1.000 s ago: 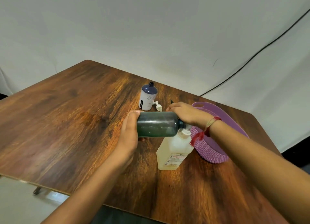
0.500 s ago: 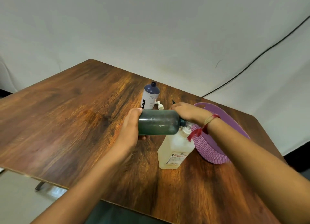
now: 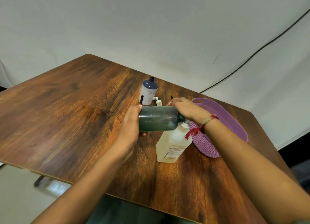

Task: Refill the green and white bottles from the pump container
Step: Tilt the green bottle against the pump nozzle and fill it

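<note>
The right hand point(image 3: 185, 110) hid the top of the pump container point(image 3: 172, 144), grip unclear; the left hand point(image 3: 131, 123) held the green bottle point(image 3: 157, 118) above it; the worktop point(image 3: 67, 123) lay open leftward.

A wooden table point(image 3: 67, 123) with a strong dark grain fills most of the room in front of me, set at an angle to a plain white backdrop point(image 3: 151, 30). Over on its right side sits an oval purple basket point(image 3: 206, 145) with a woven-look wall and a handle slot at its far end. A thin black cable point(image 3: 251, 59) runs down across the backdrop and disappears behind the table's far edge, near the basket. A slim black tip point(image 3: 172, 97) pokes up on the tabletop, possibly a pen; too little shows. Under the near left edge, a dark table leg point(image 3: 38, 180) stands on the pale floor point(image 3: 20, 198).
</note>
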